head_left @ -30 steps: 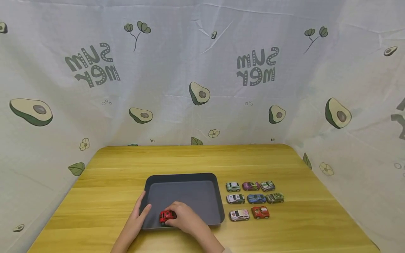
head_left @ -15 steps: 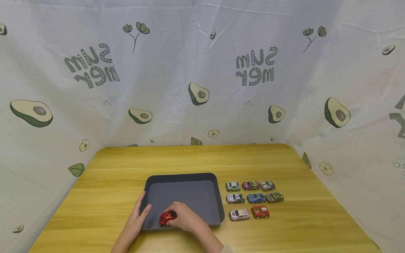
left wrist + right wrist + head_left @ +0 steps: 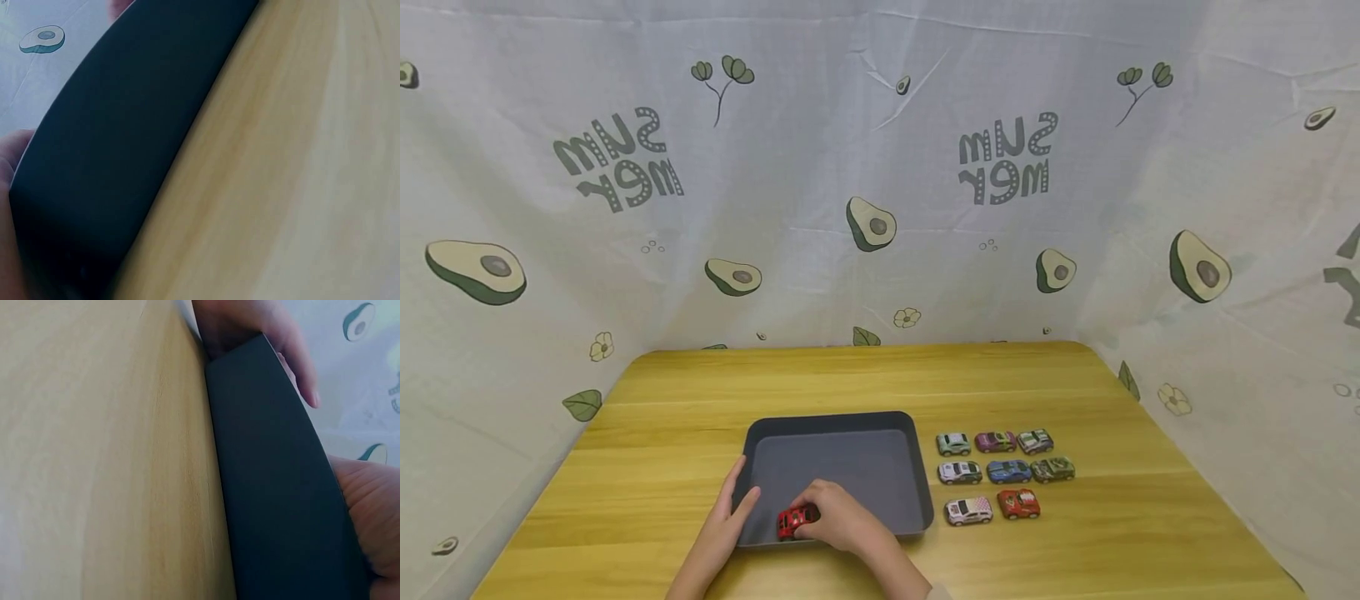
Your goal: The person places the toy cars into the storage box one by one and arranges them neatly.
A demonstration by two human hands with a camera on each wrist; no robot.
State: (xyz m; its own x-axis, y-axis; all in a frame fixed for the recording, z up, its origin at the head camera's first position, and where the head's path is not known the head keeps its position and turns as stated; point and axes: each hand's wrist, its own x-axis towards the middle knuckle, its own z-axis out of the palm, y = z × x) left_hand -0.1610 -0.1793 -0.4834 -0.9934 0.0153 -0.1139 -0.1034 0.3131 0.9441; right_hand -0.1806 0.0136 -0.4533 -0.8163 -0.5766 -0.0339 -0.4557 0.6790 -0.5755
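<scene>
My right hand (image 3: 838,517) pinches a red toy car (image 3: 788,523) with black markings at the front left inside a dark grey rectangular tray (image 3: 850,462). Fingers and thumb cover the car's right end. My left hand (image 3: 721,521) holds the tray's left wall, thumb inside the rim and fingers along the outside. In the right wrist view, the front wall of the tray (image 3: 269,475) hides the car; the left hand (image 3: 262,325) shows beyond its corner. The left wrist view shows mostly the tray's outer wall (image 3: 125,125).
Right of the tray, several toy cars stand in rows on the wooden table (image 3: 1112,533). Among them are a purple car (image 3: 996,442), a blue car (image 3: 1008,472), a white car (image 3: 968,511) and another red car (image 3: 1018,503). A printed cloth (image 3: 925,275) hangs around the table.
The red car in my right hand has tilted and shifted slightly within the tray's front left corner. My left hand stays on the tray wall.
</scene>
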